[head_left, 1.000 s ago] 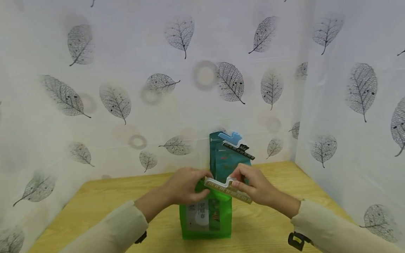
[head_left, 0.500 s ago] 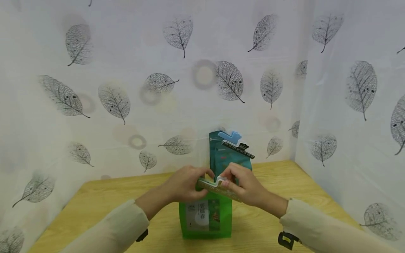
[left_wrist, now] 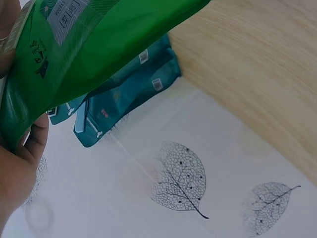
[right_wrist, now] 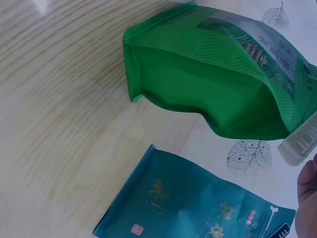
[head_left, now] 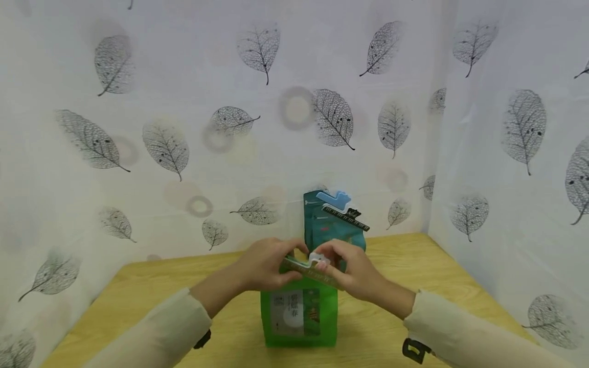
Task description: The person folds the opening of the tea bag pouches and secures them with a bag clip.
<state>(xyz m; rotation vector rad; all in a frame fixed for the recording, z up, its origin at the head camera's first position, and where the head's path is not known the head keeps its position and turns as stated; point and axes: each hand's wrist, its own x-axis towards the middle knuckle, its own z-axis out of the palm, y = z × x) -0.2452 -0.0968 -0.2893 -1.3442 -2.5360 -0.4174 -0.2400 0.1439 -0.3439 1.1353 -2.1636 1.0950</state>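
Observation:
A green bag [head_left: 299, 317] with a printed label stands upright on the table. My left hand [head_left: 264, 266] grips its top at the left corner; the left wrist view shows the fingers [left_wrist: 37, 136] bent around the green film. My right hand [head_left: 354, 268] pinches the white handle of a long bag clip [head_left: 310, 272], whose bar slants across the top of the green bag. In the right wrist view the clip's pale end [right_wrist: 299, 144] lies against the bag's upper edge. The hands hide part of the bag's mouth, so how far the bar encloses the film is unclear.
Behind the green bag stand teal bags [head_left: 338, 232], one overlapping another. A light blue clip [head_left: 336, 199] and a black-and-white clip [head_left: 347, 217] sit on their tops. The wooden table [head_left: 170, 306] meets leaf-patterned walls [head_left: 184, 76] at the back and sides.
My right hand has moved left with the clip, bringing its bar from the right across the green bag's top. My left hand has stayed at the bag's top corner.

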